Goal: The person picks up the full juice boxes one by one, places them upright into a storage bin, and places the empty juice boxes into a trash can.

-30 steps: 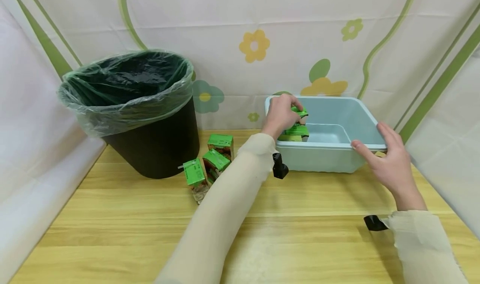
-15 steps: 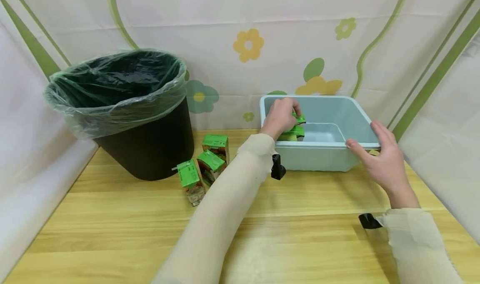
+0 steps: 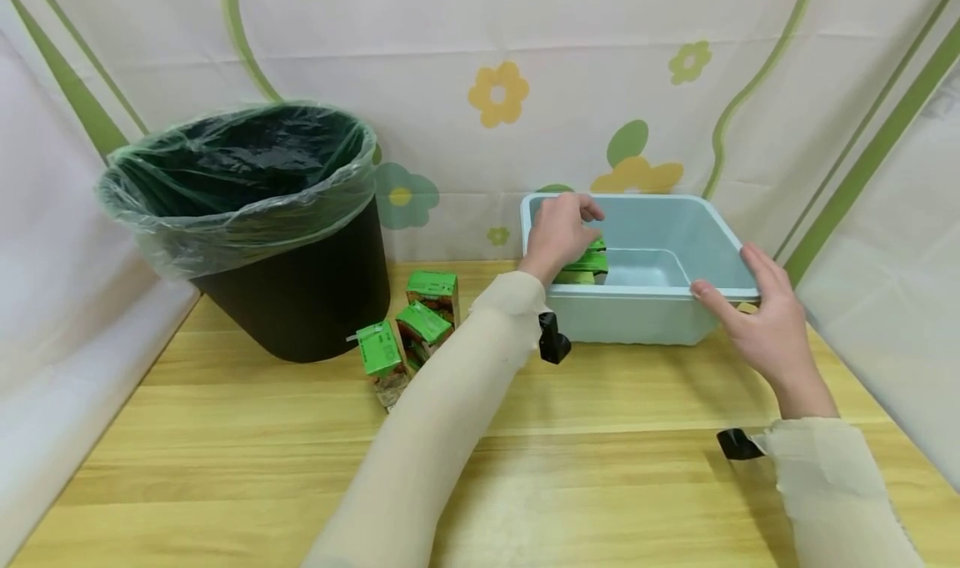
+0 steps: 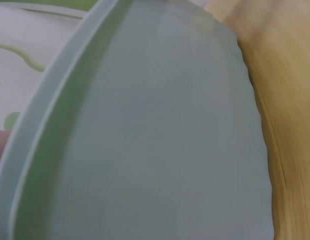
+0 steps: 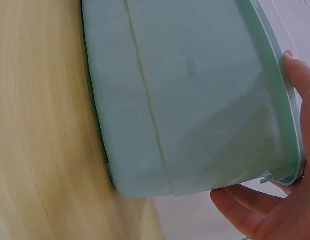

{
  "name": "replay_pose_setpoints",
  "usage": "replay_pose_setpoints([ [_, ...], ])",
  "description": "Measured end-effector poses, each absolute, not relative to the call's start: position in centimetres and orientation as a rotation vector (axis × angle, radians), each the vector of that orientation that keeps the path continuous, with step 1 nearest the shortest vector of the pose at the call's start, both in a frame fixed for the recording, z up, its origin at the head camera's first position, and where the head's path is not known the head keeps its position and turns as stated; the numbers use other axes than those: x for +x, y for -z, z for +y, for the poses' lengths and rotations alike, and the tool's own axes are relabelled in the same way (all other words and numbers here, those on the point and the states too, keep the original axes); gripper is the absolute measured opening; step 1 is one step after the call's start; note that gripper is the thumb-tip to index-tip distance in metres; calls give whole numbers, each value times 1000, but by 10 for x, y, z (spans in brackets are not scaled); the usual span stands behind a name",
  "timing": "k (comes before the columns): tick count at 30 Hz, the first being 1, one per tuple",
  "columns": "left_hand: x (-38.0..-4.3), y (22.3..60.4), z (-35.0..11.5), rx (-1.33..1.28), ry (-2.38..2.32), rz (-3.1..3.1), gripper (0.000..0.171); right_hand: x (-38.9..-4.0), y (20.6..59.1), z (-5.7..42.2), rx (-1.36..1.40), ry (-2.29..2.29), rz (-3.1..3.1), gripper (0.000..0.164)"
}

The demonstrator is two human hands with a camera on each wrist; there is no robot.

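My left hand reaches over the left end of a light blue plastic tub. Its thumb and index finger stand apart just above several green-topped drink cartons inside. The hand partly covers those cartons, so contact with them is hard to judge. My right hand grips the tub's front right corner. In the right wrist view, its thumb lies at the rim and its fingers reach round the tub's end. Only the tub's outer wall fills most of the left wrist view.
A black bin lined with a translucent green bag stands at the left. Three green-topped cartons are grouped beside it on the wooden table, partly behind my left forearm. A flower-patterned cloth hangs behind.
A carton that my left hand held higher in the tub is lower now, and the thumb and index finger have parted above it. My right hand keeps its place on the tub.
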State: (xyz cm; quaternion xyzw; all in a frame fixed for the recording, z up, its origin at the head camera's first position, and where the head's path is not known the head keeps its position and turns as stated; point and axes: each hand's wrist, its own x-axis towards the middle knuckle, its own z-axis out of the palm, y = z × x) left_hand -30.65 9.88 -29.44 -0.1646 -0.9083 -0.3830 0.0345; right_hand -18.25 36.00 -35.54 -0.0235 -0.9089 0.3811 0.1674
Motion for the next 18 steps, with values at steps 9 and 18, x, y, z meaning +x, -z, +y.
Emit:
replay_pose_setpoints([
  [9,-282,274,74,-480,1345,-2656,18,-182,358,359,-67,-1096,-2583,92],
  [18,-250,243,36,-435,1258,-2483,28,-183,359,361,-62,-1095,-2577,90],
])
